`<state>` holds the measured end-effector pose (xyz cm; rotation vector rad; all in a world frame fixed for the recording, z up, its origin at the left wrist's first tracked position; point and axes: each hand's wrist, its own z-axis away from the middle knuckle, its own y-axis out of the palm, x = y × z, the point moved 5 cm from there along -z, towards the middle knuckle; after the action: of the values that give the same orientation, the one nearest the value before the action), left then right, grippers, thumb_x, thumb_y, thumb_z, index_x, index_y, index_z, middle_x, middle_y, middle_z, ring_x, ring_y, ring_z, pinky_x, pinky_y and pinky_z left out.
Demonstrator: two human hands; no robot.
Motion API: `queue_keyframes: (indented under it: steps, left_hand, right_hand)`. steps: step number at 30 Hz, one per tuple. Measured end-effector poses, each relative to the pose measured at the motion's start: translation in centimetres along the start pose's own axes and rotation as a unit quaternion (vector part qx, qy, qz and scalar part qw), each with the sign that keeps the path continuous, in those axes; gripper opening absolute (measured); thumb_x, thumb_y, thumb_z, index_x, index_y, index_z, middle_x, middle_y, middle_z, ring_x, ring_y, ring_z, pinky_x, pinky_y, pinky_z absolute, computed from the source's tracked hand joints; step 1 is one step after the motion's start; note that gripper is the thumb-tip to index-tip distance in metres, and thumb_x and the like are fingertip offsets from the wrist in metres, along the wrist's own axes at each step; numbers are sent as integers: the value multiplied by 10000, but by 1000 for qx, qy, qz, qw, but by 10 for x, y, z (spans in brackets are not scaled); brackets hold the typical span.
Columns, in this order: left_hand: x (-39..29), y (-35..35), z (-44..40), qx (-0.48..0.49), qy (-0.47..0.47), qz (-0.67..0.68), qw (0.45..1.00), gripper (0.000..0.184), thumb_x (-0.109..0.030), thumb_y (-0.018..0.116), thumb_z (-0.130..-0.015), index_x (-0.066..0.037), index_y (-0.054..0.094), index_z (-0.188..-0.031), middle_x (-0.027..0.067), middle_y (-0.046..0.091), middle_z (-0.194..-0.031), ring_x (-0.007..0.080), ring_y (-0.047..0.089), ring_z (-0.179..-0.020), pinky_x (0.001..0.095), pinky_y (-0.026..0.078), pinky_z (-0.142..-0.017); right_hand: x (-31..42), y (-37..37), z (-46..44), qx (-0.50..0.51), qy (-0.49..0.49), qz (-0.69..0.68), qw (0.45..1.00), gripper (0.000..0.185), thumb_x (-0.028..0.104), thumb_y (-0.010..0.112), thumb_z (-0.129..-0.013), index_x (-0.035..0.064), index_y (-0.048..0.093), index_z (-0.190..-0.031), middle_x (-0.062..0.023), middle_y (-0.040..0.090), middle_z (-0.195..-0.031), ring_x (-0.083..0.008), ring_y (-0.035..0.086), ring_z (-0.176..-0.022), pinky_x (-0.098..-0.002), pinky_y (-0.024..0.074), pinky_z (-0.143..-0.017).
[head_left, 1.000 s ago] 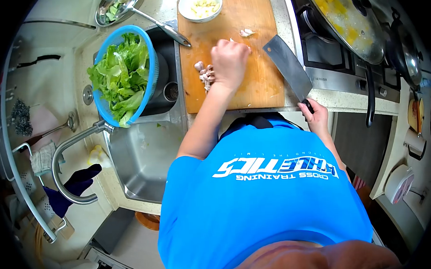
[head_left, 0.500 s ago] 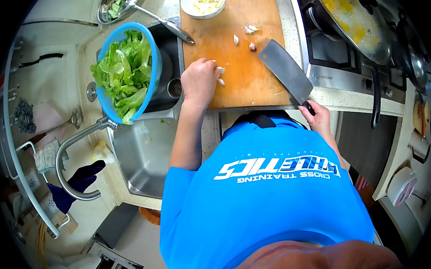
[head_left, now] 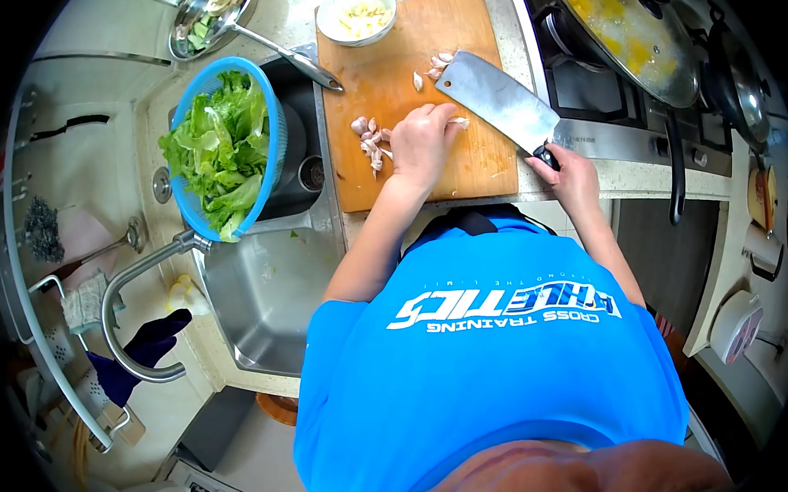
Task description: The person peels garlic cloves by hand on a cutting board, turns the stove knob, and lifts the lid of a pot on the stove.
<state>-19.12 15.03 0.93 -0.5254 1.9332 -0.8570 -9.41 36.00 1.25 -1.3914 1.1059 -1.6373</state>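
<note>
My right hand is closed around the black handle of a cleaver, whose broad blade lies slantwise over the right side of the wooden cutting board. Left of the blade, my left hand pinches a pale garlic clove between thumb and fingers. A small pile of garlic cloves rests on the board to the left of this hand. Several more loose cloves lie near the blade's far end. At the board's far left corner stands a white bowl of chopped pale pieces.
A blue basket of lettuce sits over the sink, beside the curved faucet. A metal strainer with a long handle reaches toward the board. On the stove at right is a lidded pan with yellow food.
My left hand has moved right, from the board's left side toward the cleaver, uncovering the clove pile. The cleaver's blade has shifted slightly left, and the view has shifted a little.
</note>
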Motion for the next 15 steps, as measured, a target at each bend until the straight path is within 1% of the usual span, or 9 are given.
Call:
queue_keyframes:
  steps: [4,6,7,8,9,11,12,14,15]
  left_hand:
    - [4,-18,10,-10,-15,32,999,133,-144,715,-707,-61,636,-775,68,627,-744,247,608,-691,335,471,-571]
    - [15,-36,17,-57,-29,35,997,121,-113,715,-715,-45,623,-753,76,624,-743,235,603,-669,322,460,-551]
    - [22,-42,21,-77,-44,72,993,90,-62,703,-732,-27,623,-755,77,605,-712,173,573,-598,267,433,-518]
    - [25,-47,23,-76,-45,73,993,90,-62,703,-732,-27,623,-755,77,605,-712,173,573,-598,267,433,-518]
    - [27,-57,24,-93,-72,103,988,80,-39,696,-736,-14,624,-760,69,594,-697,137,542,-570,238,414,-507]
    - [31,-73,25,-138,-114,153,972,64,-8,684,-756,13,629,-780,30,572,-679,47,456,-531,178,363,-489]
    - [34,-77,26,-138,-115,153,972,64,-8,684,-756,13,629,-780,30,572,-679,47,456,-531,178,363,-489]
    - [45,-84,28,-161,-157,177,958,80,-26,687,-747,3,621,-779,69,581,-695,111,508,-561,234,398,-503]
    - [48,-86,29,-166,-159,175,957,75,-24,680,-756,11,624,-790,61,588,-704,92,509,-574,224,399,-510]
  right_hand:
    - [-17,1,16,-2,27,-89,996,397,408,681,-744,38,650,-886,-130,630,-732,-300,605,-654,-362,468,-591]
    - [-19,-2,27,8,32,-97,995,375,364,703,-740,21,644,-877,-131,624,-720,-286,602,-640,-337,461,-580]
    - [-20,-4,33,-4,21,-122,992,351,330,713,-738,12,638,-866,-132,619,-714,-280,596,-631,-330,457,-574]
    - [-19,-6,37,-15,9,-147,989,328,296,722,-736,4,632,-855,-133,614,-707,-275,590,-621,-323,452,-568]
    - [-8,-16,38,-47,-35,-164,985,303,245,725,-736,-2,615,-872,-131,594,-694,-270,571,-599,-317,446,-566]
    - [-1,-17,40,-43,-51,-187,980,295,233,724,-737,-1,605,-873,-128,582,-694,-266,561,-595,-316,442,-564]
    - [2,-17,41,-43,-67,-210,974,289,220,722,-738,0,594,-874,-126,570,-695,-263,552,-590,-316,439,-562]
    - [0,6,40,102,-30,-59,993,286,276,685,-766,20,577,-833,-153,587,-759,-313,579,-664,-355,447,-574]
    - [-2,8,42,90,-51,-45,994,292,291,678,-769,23,582,-836,-156,594,-768,-328,579,-677,-365,449,-581]
